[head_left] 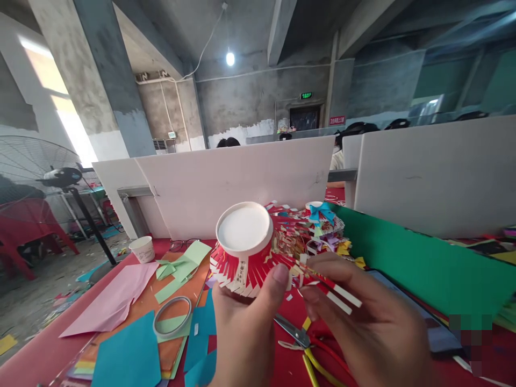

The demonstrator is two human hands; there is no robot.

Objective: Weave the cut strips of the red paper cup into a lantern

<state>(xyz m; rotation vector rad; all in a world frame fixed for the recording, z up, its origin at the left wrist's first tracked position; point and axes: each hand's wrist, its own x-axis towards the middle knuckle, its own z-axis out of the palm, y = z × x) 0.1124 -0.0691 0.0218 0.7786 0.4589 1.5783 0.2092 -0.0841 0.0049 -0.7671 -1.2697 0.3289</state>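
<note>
A red and white paper cup (244,228) is upturned in my left hand (246,328), its round white base facing me. Its wall is cut into many narrow strips that fan outward. My left thumb presses on the strips, with the fingers mostly hidden underneath. At the cup's right side, my right hand (363,317) pinches a few of the strips between thumb and fingers; white strip ends stick out past them. Below the cup lie scissors (298,334) with red and yellow handles, partly covered by my right hand.
Left of my hands lie a tape roll (155,317), blue paper (127,355), green paper (197,255) and pink paper (115,298). A small paper cup (143,250) stands behind. Paper scraps and a blue bow (321,213) sit at the back. A green board (419,258) lies right, before white partitions (242,172).
</note>
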